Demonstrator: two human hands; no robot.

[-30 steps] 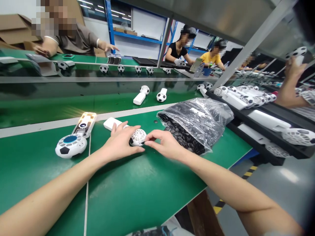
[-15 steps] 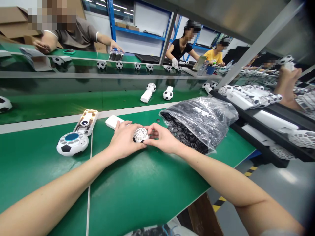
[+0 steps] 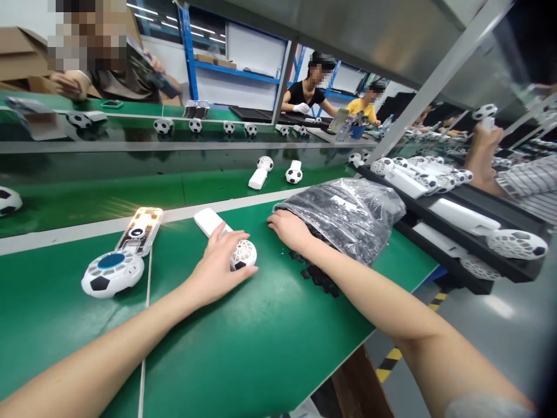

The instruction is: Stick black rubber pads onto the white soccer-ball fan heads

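My left hand (image 3: 217,261) curls around the round head of a white soccer-ball handheld fan (image 3: 244,254), thumb on the near side and fingers over the far side. Its openwork grille shows one black patch, and the white handle (image 3: 211,220) points away to the upper left on the green table. At the mouth of a clear plastic bag (image 3: 365,215) full of black pieces, my right hand (image 3: 289,227) has its fingers bent together at the tabletop. Whatever is between those fingertips is hidden. Loose black patches (image 3: 319,278) lie below my right wrist.
To the left lies a larger soccer-ball unit (image 3: 114,273) with a blue disc and a lit, see-through handle (image 3: 145,229). Black trays (image 3: 461,255) of white parts stand at the right. Beyond runs a green conveyor (image 3: 204,174) carrying fans, with several co-workers (image 3: 307,96) around it.
My right hand has left the fan's head and moved right to the bag's mouth. The left hand keeps hold of the fan. Across the line, a co-worker has lifted a dark flat object.
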